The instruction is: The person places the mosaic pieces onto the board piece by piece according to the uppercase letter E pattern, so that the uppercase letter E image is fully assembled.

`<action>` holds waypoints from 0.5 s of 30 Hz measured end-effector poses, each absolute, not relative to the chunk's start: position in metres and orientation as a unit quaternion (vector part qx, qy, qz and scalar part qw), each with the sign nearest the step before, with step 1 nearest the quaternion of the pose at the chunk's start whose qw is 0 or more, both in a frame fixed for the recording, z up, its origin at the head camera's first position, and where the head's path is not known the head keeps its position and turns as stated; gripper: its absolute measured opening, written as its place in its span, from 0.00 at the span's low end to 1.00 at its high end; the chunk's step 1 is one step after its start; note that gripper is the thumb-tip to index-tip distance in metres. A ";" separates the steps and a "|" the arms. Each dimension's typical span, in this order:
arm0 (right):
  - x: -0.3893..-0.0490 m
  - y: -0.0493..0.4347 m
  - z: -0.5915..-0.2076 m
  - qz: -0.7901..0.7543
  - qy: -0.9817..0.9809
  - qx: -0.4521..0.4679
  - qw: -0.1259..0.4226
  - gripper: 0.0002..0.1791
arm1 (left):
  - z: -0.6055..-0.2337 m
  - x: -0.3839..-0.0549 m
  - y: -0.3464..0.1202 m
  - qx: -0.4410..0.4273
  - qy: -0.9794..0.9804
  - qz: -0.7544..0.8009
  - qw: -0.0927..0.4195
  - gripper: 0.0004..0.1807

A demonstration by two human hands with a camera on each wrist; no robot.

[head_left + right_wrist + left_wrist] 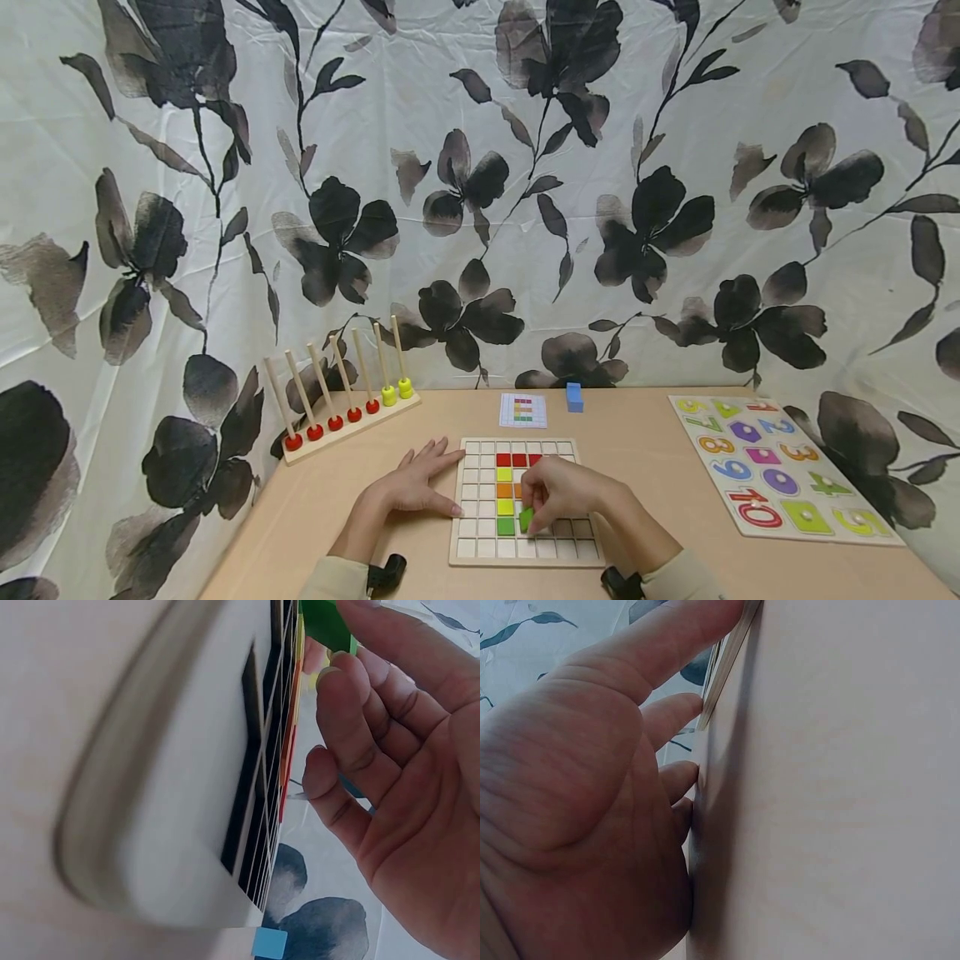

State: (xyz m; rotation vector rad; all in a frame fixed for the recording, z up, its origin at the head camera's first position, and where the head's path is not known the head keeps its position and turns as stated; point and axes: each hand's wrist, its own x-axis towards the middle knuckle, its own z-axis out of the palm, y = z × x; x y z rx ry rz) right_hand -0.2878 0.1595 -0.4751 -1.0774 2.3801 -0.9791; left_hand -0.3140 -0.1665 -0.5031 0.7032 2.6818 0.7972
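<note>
A white wooden grid board point(525, 562) lies on the table, with red tiles point(517, 460), orange tiles point(506, 491), yellow tiles point(505, 507) and a green tile point(506, 526) in its squares. My right hand point(570, 492) pinches another green tile point(526, 520) between thumb and fingers, just right of the placed green one. In the right wrist view that held tile point(326, 626) looks tilted at the board's face. My left hand point(408, 483) rests on the table with fingers spread, thumb and index fingertips touching the board's left edge. The right hand hides some middle squares.
Behind the board lie a small printed pattern card point(522, 410) and a blue block point(574, 397). At the back left stands a wooden peg counter point(352, 429) with red and yellow beads. A number puzzle board point(787, 475) lies on the right.
</note>
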 end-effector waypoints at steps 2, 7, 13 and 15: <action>-0.287 0.160 -0.475 -0.344 0.839 -0.382 0.177 0.13 | -0.503 -0.314 -0.166 0.242 0.922 0.274 0.128 0.55; -0.287 0.160 -0.477 -0.333 0.844 -0.383 0.172 0.13 | -0.502 -0.314 -0.167 0.244 0.921 0.274 0.130 0.55; -0.286 0.158 -0.477 -0.335 0.847 -0.372 0.180 0.14 | -0.501 -0.313 -0.166 0.244 0.921 0.275 0.130 0.55; -0.285 0.157 -0.478 -0.338 0.848 -0.364 0.186 0.14 | -0.500 -0.313 -0.166 0.244 0.921 0.274 0.129 0.55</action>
